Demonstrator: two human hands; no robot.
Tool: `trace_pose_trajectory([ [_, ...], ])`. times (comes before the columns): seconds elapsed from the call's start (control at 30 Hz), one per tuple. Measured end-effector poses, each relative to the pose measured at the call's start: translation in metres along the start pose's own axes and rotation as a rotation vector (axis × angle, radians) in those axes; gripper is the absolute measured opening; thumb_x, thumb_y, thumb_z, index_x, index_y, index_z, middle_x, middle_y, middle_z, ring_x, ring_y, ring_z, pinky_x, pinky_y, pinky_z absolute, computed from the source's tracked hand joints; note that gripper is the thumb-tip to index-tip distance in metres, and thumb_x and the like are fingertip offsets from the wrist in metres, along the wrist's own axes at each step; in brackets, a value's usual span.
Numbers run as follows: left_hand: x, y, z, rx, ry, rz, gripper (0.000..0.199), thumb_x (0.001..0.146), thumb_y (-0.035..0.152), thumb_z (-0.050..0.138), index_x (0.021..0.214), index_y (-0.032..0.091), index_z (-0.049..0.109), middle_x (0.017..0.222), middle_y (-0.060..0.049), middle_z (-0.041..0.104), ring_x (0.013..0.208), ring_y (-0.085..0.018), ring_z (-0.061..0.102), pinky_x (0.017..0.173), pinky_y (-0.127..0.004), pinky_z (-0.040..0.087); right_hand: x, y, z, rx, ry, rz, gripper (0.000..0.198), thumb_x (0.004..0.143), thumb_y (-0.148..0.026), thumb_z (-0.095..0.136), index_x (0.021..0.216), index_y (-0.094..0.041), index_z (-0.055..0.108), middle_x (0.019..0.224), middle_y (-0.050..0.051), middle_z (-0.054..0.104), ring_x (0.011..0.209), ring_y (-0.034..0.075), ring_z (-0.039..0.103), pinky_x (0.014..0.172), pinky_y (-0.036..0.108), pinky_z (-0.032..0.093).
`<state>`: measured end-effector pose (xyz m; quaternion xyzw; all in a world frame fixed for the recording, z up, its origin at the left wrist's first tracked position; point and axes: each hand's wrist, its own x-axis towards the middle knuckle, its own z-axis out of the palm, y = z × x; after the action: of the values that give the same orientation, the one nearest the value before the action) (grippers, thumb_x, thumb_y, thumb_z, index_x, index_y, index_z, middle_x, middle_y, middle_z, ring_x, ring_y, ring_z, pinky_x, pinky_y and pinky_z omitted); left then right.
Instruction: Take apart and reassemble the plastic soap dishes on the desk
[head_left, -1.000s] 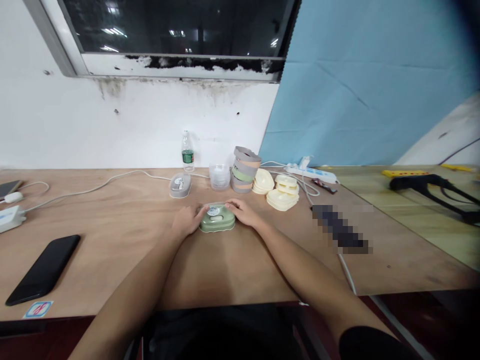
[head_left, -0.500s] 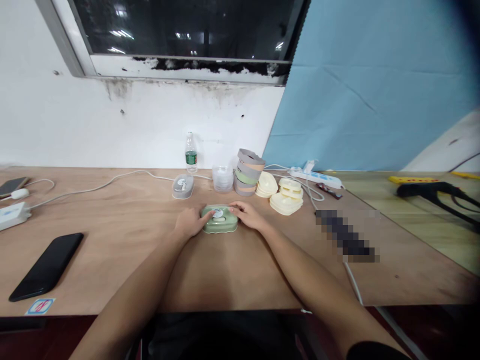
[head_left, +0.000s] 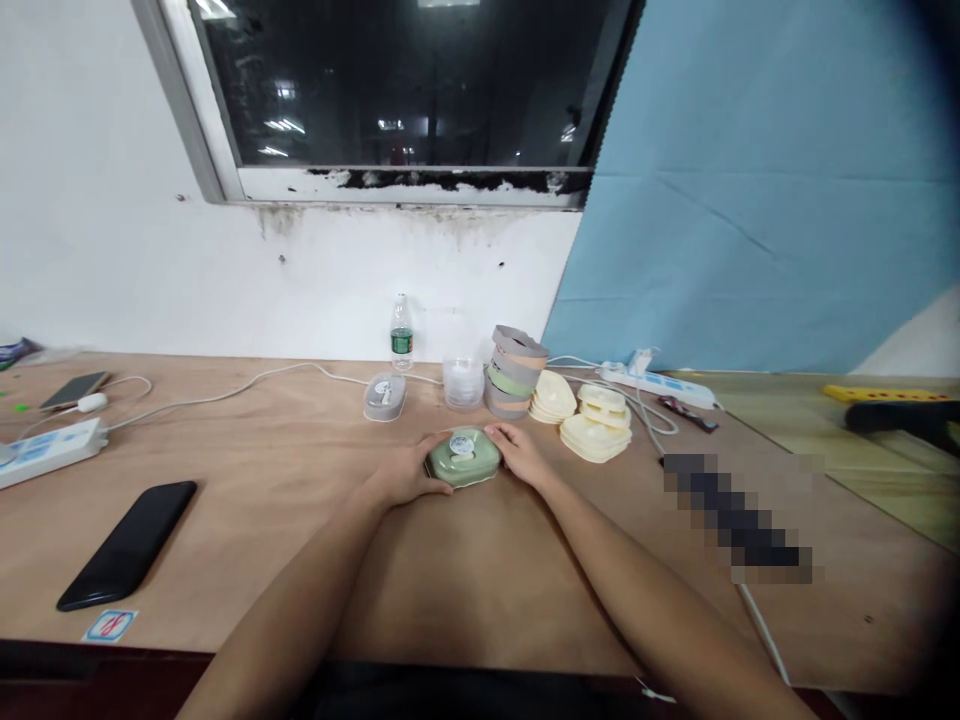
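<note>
A green lidded plastic box (head_left: 472, 465) with a round white label on top lies on the table between my hands. My left hand (head_left: 409, 473) wraps round its left side, the thumb at the near edge and the fingers at the far left. At the far right corner, my right hand (head_left: 519, 450) grips the box with bent fingers, partly hidden behind it. Beyond the box is a similar grey box (head_left: 384, 400) with a label. Nearby are stacked clear containers (head_left: 463, 385), a stack of grey, green and orange bands (head_left: 514, 375) and cream plastic pieces (head_left: 596, 435).
A plastic bottle (head_left: 402, 340) stands by the wall. A black phone (head_left: 127, 545) lies at left, near a white power strip (head_left: 56, 450). Another power strip (head_left: 664, 387) sits at the back right. White cables cross the table (head_left: 442, 590). A blurred dark object (head_left: 739, 515) lies at right.
My left thumb has moved from the box's lid down to its near edge. The right thumb has left the lid for the box's side. The box is turned slightly, and the camera view has shifted.
</note>
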<state>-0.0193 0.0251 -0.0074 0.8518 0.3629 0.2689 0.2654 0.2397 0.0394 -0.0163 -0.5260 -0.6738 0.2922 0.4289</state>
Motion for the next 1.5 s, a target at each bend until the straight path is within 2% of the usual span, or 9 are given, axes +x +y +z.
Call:
trace_pose_trajectory([
  [0.23, 0.000, 0.016, -0.007, 0.096, 0.072, 0.018, 0.083, 0.067, 0.050, 0.077, 0.140, 0.031, 0.042, 0.135, -0.009, 0.046, 0.121, -0.027, 0.050, 0.104, -0.042, 0.041, -0.001, -0.002, -0.002, -0.025, 0.004, -0.001, 0.048, 0.088, -0.060, 0.040, 0.088, -0.019, 0.065, 0.061, 0.001, 0.060, 0.059, 0.018, 0.055, 0.053, 0.026, 0.041],
  [0.43, -0.004, 0.012, -0.019, 0.209, 0.158, 0.049, 0.076, 0.070, 0.049, 0.075, 0.138, 0.032, 0.044, 0.136, -0.009, 0.043, 0.119, -0.028, 0.051, 0.103, -0.043, 0.043, -0.002, -0.001, -0.001, 0.053, -0.001, 0.110, 0.051, 0.089, -0.064, 0.036, 0.102, -0.020, 0.058, 0.054, -0.003, 0.054, 0.042, 0.013, 0.047, 0.044, 0.024, 0.035],
  [0.6, 0.001, -0.010, -0.040, 0.237, 0.543, 0.011, 0.071, 0.072, 0.049, 0.073, 0.135, 0.031, 0.046, 0.136, -0.007, 0.040, 0.125, -0.026, 0.047, 0.104, -0.040, 0.042, 0.001, 0.000, 0.002, 0.049, -0.003, 0.149, 0.049, 0.087, -0.062, 0.042, 0.110, -0.020, 0.055, 0.054, -0.005, 0.054, 0.043, 0.012, 0.048, 0.044, 0.023, 0.034],
  [0.7, 0.013, -0.023, -0.056, 0.228, 0.820, -0.140, 0.074, 0.072, 0.049, 0.073, 0.137, 0.028, 0.044, 0.134, -0.009, 0.041, 0.122, -0.026, 0.049, 0.100, -0.038, 0.045, 0.001, 0.002, 0.003, -0.067, -0.021, 0.077, 0.045, 0.086, -0.057, 0.047, 0.108, -0.020, 0.059, 0.056, -0.003, 0.056, 0.052, 0.014, 0.053, 0.052, 0.024, 0.038],
  [0.77, 0.023, -0.029, -0.064, 0.253, 0.900, -0.305, 0.076, 0.072, 0.048, 0.073, 0.138, 0.028, 0.043, 0.131, -0.011, 0.043, 0.118, -0.027, 0.052, 0.099, -0.039, 0.045, 0.000, 0.003, 0.002, -0.135, -0.027, 0.035, 0.044, 0.086, -0.055, 0.049, 0.109, -0.020, 0.060, 0.059, -0.003, 0.057, 0.056, 0.014, 0.054, 0.054, 0.025, 0.039],
  [0.9, 0.039, -0.037, -0.065, 0.288, 0.848, -0.561, 0.075, 0.073, 0.049, 0.070, 0.139, 0.029, 0.041, 0.130, -0.012, 0.045, 0.112, -0.028, 0.056, 0.097, -0.041, 0.046, -0.002, 0.003, 0.001, -0.213, -0.025, -0.014, 0.044, 0.087, -0.053, 0.050, 0.114, -0.020, 0.059, 0.063, -0.002, 0.057, 0.059, 0.015, 0.054, 0.057, 0.026, 0.038],
  [1.03, 0.047, -0.041, -0.054, 0.279, 0.823, -0.662, 0.091, 0.071, 0.051, 0.070, 0.146, 0.021, 0.026, 0.133, -0.019, 0.042, 0.117, -0.033, 0.053, 0.097, -0.044, 0.044, -0.004, 0.000, 0.000, -0.237, -0.038, -0.043, 0.042, 0.088, -0.048, 0.049, 0.119, -0.020, 0.056, 0.065, -0.002, 0.056, 0.062, 0.015, 0.054, 0.060, 0.027, 0.038],
  [1.27, 0.049, -0.045, -0.045, 0.302, 0.846, -0.651, 0.104, 0.069, 0.058, 0.070, 0.146, 0.011, 0.018, 0.137, -0.024, 0.038, 0.127, -0.036, 0.043, 0.102, -0.046, 0.040, -0.006, -0.007, -0.001, -0.247, 0.006, -0.051, 0.041, 0.087, -0.045, 0.050, 0.120, -0.020, 0.056, 0.067, -0.002, 0.054, 0.065, 0.016, 0.052, 0.062, 0.027, 0.038],
  [1.5, 0.022, -0.020, -0.030, 0.513, 0.887, -0.527, 0.088, 0.079, 0.054, 0.060, 0.145, 0.010, 0.022, 0.146, -0.022, 0.031, 0.135, -0.036, 0.029, 0.111, -0.050, 0.024, 0.001, -0.001, -0.031, -0.361, 0.376, -0.039, 0.034, 0.088, -0.041, 0.046, 0.109, -0.019, 0.062, 0.073, 0.004, 0.063, 0.071, 0.020, 0.055, 0.068, 0.030, 0.040],
])
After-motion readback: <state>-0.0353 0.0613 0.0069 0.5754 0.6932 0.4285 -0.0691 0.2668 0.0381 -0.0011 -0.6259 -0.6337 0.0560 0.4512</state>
